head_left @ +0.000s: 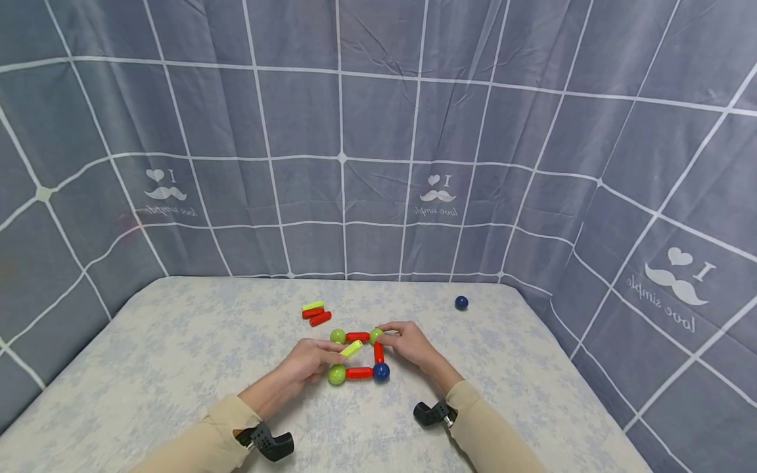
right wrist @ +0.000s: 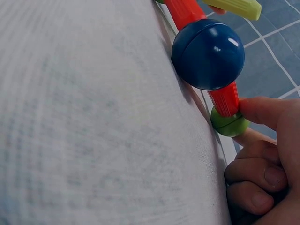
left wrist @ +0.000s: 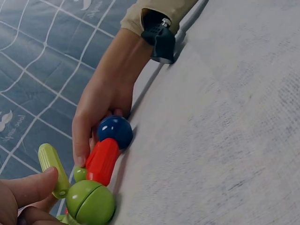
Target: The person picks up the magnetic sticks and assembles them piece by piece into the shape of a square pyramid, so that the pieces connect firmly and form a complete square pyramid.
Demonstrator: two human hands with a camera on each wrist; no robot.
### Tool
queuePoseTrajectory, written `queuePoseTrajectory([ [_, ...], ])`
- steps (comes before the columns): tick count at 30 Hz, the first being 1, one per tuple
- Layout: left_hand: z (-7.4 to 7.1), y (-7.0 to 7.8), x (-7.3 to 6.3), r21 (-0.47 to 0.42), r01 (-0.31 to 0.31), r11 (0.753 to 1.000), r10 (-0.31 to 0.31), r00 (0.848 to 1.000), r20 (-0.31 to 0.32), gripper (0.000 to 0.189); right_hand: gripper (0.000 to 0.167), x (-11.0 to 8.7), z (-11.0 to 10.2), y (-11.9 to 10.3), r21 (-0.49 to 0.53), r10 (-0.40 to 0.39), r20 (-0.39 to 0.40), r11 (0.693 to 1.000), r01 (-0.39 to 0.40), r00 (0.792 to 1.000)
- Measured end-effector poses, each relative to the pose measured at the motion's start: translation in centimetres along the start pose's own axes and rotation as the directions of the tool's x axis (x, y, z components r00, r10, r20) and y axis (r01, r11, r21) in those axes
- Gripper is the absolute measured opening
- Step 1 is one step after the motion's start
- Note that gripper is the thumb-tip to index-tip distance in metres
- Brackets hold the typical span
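Pale table (head_left: pixel 177 368) filling lower frame, grid curtain (head_left: pixel 378 118) hanging behind. L hand (head_left: pixel 303 362) pinching lime rod (head_left: pixel 353 348), lower ctr, closed to its width; R hand (head_left: pixel 411 344) pinching green ball (head_left: pixel 375 336), 4-ball square's (head_left: pixel 359 373) upper-R corner.

Ribbed yellow-green rod (head_left: pixel 351 349): pinched in the left hand (head_left: pixel 307 361), tilted, over the left part of a four-cornered figure. I count three red rods (head_left: pixel 359 373) linking three green balls (head_left: pixel 337 375) and one glossy blue ball (head_left: pixel 381 372), near right corner, on the pale table (head_left: pixel 207 355). Right hand (head_left: pixel 412 343) pinches the far right green ball. Left side partly hidden from me.
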State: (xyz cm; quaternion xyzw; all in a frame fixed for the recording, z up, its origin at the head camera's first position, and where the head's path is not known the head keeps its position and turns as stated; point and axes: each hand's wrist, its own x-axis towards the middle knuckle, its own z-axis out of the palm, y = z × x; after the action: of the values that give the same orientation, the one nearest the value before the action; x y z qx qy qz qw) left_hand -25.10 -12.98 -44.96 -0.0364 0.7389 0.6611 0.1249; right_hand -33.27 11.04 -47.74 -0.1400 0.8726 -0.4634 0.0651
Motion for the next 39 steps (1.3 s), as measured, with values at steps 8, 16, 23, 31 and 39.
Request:
queuePoseTrajectory([
  [8, 0.6, -0.5, -0.1, 0.006, 0.017, 1.000, -0.017, 1.000, -0.019, 0.036, 0.032, 0.0, -0.1, 0.0, 0.009, -0.006, 0.007, 1.000, 0.006, 1.000],
  [16, 0.7, -0.6, -0.1, 0.004, 0.032, 0.999, -0.032, 0.999, -0.032, 0.036, 0.034, -0.1, -0.1, -0.2, 0.006, -0.013, 0.005, 1.000, 0.013, 1.000],
  [23, 0.5, -0.8, -0.6, 0.020, 0.025, 0.999, -0.025, 0.999, -0.023, 0.037, 0.034, 0.0, 0.0, 0.0, -0.006, -0.020, -0.002, 1.000, 0.020, 1.000],
  [31, 0.1, -0.9, -1.5, -0.007, 0.009, 1.000, -0.009, 1.000, 0.014, 0.044, 0.033, 0.0, -0.1, 0.1, 0.019, -0.024, 0.014, 1.000, 0.024, 1.000],
  [39, -0.1, -1.2, -2.0, -0.049, -0.010, 0.999, 0.010, 1.000, 0.001, 0.049, 0.033, 0.0, -0.2, 0.0, 0.018, -0.026, 0.020, 1.000, 0.026, 0.999],
])
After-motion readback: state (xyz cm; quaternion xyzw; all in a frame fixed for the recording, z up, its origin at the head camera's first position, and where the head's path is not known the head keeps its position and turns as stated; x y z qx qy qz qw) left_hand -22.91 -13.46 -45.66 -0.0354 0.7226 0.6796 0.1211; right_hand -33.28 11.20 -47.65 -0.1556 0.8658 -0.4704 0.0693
